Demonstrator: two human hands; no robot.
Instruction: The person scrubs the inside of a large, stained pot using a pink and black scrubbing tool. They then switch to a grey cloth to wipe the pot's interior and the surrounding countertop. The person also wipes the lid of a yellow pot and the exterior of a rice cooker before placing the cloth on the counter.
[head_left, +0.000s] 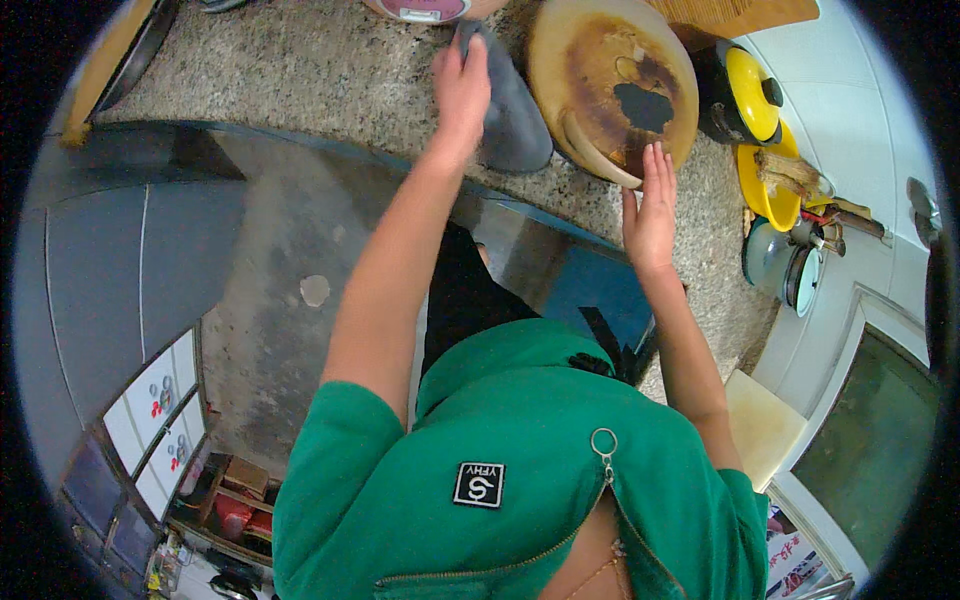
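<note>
My left hand (461, 94) grips the upper end of a grey cloth (514, 120), with the thumb on top. The cloth hangs down to a rounded lower end near the front edge of the speckled stone counter (300, 75). To its right stands a large round tan vessel or board (551, 67), its surface stained brown with a dark patch in the middle. My right hand (654, 202) rests flat with straight fingers at its lower rim, holding nothing.
A black pot with a yellow lid (752, 94), a yellow basin (787, 202) and a glass jar (769, 255) stand along the wall at right. A pink-fronted object (420, 9) is at the top. A cutting board (761, 424) lies by the window frame.
</note>
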